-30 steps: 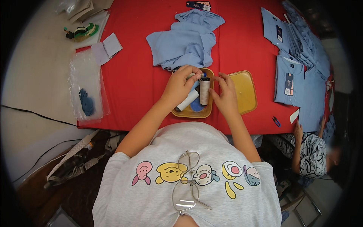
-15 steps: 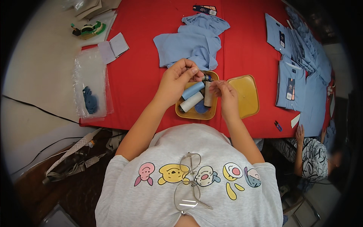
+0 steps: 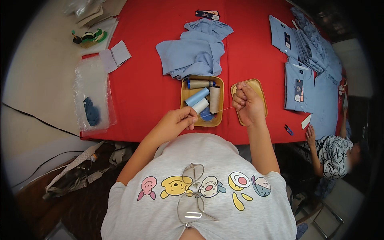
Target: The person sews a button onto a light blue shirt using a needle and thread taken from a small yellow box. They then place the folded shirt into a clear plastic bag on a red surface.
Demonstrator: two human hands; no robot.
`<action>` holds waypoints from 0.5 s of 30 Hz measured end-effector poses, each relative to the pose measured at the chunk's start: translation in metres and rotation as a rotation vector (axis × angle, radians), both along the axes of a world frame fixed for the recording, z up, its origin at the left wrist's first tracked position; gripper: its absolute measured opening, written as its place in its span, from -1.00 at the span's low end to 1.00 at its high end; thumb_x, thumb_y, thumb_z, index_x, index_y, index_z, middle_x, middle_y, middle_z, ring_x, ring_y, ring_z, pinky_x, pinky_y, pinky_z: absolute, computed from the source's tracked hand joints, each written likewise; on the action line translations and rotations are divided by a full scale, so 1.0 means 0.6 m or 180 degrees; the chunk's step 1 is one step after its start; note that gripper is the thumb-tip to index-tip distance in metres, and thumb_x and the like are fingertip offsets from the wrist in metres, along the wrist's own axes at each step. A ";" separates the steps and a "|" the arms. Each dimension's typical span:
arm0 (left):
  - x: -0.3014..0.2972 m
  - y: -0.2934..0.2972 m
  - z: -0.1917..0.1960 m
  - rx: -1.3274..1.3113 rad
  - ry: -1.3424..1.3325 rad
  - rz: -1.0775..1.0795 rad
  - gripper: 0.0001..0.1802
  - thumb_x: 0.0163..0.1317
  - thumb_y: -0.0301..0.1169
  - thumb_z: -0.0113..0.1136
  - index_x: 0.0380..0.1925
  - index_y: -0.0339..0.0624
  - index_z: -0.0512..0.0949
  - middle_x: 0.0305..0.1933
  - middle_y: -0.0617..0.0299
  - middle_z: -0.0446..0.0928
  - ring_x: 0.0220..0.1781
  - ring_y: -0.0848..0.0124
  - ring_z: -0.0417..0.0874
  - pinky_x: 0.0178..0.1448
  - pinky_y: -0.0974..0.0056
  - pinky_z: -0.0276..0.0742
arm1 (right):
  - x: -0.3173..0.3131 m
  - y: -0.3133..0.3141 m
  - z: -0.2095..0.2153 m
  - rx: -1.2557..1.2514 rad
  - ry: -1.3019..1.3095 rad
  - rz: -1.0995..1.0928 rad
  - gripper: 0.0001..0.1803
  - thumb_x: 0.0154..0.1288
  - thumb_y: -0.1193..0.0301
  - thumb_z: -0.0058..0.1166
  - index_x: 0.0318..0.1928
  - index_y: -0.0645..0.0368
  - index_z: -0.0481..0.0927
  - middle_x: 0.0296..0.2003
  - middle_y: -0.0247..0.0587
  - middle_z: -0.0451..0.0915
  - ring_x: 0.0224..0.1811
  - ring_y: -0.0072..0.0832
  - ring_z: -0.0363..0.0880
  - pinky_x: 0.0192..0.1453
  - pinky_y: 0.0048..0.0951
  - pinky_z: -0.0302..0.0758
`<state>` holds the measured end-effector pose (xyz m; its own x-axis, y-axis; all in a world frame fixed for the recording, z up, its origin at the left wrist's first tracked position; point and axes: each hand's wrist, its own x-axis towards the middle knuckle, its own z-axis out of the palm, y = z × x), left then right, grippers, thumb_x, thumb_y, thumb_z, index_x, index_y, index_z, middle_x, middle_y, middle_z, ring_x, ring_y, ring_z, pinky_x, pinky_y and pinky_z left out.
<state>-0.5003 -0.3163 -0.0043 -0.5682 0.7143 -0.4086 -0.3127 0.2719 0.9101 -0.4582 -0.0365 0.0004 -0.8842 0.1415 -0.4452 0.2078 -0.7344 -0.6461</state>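
Observation:
A pale thread (image 3: 220, 110) stretches between my hands. At the front of a yellow-brown box (image 3: 183, 94), my left hand (image 3: 176, 122) pinches one part of it between thumb and fingers. My right hand (image 3: 249, 105) is raised over the yellow lid (image 3: 258, 89), its fingers curled closed around the thread's other part. Inside the box lie a light blue thread spool (image 3: 197, 97), a white spool (image 3: 201, 105), a beige spool (image 3: 215, 100) standing lengthwise, another beige spool (image 3: 200, 83) across the back, and a dark blue round item (image 3: 207, 115).
Beyond the box lies a crumpled light blue garment (image 3: 192, 52) on a red cloth (image 3: 140, 92). Folded blue shirts (image 3: 297, 86) with tags are stacked at right, near small thread snips (image 3: 288, 129) and a co-worker's hand (image 3: 311, 136). Clear plastic bags (image 3: 94, 80) and a tape dispenser (image 3: 90, 37) are at left.
My hands have moved apart from above the box: the left toward me, the right rightward over the lid. The thread now shows drawn between them, and the back beige spool is uncovered.

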 end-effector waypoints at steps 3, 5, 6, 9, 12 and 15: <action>-0.008 0.017 0.021 -0.0647 0.1042 -0.0527 -0.71 0.51 -0.33 0.13 0.08 -0.27 0.61 -0.22 0.28 0.60 -0.13 0.52 0.58 0.04 0.36 0.53 | 0.007 -0.029 0.022 0.0379 -0.0038 0.0182 -0.79 0.59 0.25 -0.08 -0.21 0.08 0.44 -0.53 -0.54 0.17 -0.53 -0.71 0.11 -0.45 -0.61 0.17; -0.010 0.040 0.026 -0.0243 0.0600 -0.0276 -0.63 0.50 -0.29 0.15 0.18 -0.25 0.59 -0.05 0.24 0.62 0.02 0.49 0.59 0.15 0.35 0.51 | 0.002 -0.055 0.041 0.0376 0.0011 0.0269 -0.82 0.57 0.26 -0.09 -0.20 0.05 0.39 -0.50 -0.51 0.18 -0.50 -0.70 0.12 -0.44 -0.61 0.15; -0.012 0.056 0.026 -0.0028 0.0373 -0.0147 -0.59 0.50 -0.27 0.17 0.23 -0.24 0.58 0.04 0.22 0.63 0.09 0.48 0.60 0.20 0.35 0.50 | -0.002 -0.062 0.050 0.0384 0.0026 0.0315 -0.84 0.57 0.26 -0.10 -0.19 0.04 0.37 -0.49 -0.50 0.19 -0.49 -0.69 0.12 -0.44 -0.61 0.14; -0.018 0.087 0.025 0.0533 -0.0407 -0.0021 -0.53 0.49 -0.25 0.18 0.32 -0.19 0.52 0.23 0.21 0.57 0.21 0.47 0.57 0.30 0.33 0.44 | -0.011 -0.076 0.075 0.0193 0.0226 0.0408 -0.90 0.51 0.31 -0.11 -0.17 0.01 0.32 -0.45 -0.47 0.20 -0.45 -0.68 0.13 -0.44 -0.60 0.14; -0.009 0.098 0.028 0.0668 0.0005 -0.0190 -0.50 0.49 -0.25 0.19 0.36 -0.17 0.47 0.23 0.26 0.56 0.20 0.51 0.55 0.30 0.34 0.43 | -0.019 -0.077 0.088 0.0138 0.0507 0.0380 -0.95 0.45 0.36 -0.13 -0.17 -0.01 0.31 -0.44 -0.47 0.20 -0.45 -0.68 0.13 -0.44 -0.61 0.14; -0.002 0.106 -0.003 0.0605 -0.0376 -0.0389 -0.49 0.49 -0.28 0.18 0.37 -0.17 0.45 0.24 0.24 0.56 0.24 0.52 0.53 0.32 0.35 0.41 | -0.025 -0.074 0.090 0.0112 0.0647 0.0388 -0.94 0.43 0.40 -0.12 -0.16 0.00 0.30 -0.45 -0.47 0.21 -0.44 -0.68 0.14 -0.44 -0.62 0.15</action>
